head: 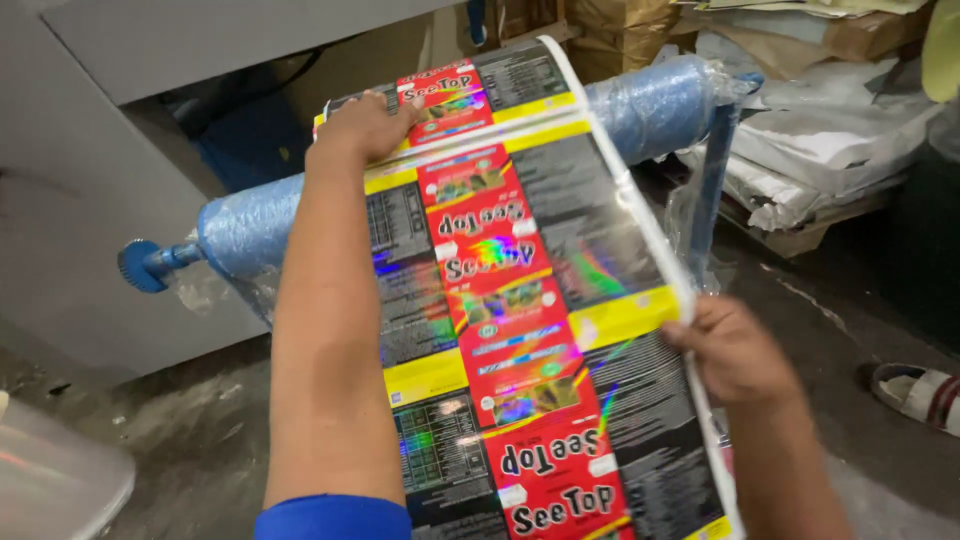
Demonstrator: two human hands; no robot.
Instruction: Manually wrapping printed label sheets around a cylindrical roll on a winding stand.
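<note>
Grey cabinet (pixel 70 200) fills the far left, and a pale rounded object (pixel 50 480) shows blurred at the bottom left corner. Just right of the cabinet, a blue knob (pixel 140 265) ends a roller (pixel 250 225) wrapped in blue plastic; the roller runs up and to the right, passes under the film, and comes out again on the far side (pixel 655 100), where a blue upright (pixel 712 180) carries it.

Left arm, with a blue sleeve (pixel 335 518) at its near end, reaches forward along the film's left edge. Left hand (pixel 365 125) lies flat on the film where it bends over the roller, palm down, fingers stretched forward and close together, pressing rather than pinching.

Film (pixel 500 300) is a wide printed sheet, draped from the roller down toward the camera. Its middle band is red, its side bands black with fine print, crossed by yellow strips, and it throws rainbow glints. A clear white margin runs along its right edge.

Right hand (pixel 735 350) grips that right edge, about halfway down the visible length, fingers curled under and thumb on top, pinching the margin.

Concrete floor (pixel 200 430) lies below. Beyond the roller, at the upper right, sit stacked white sacks (pixel 820 140) and brown cardboard (pixel 620 30) on a pallet. A sandalled foot (pixel 915 390) of another person shows at the right edge.
</note>
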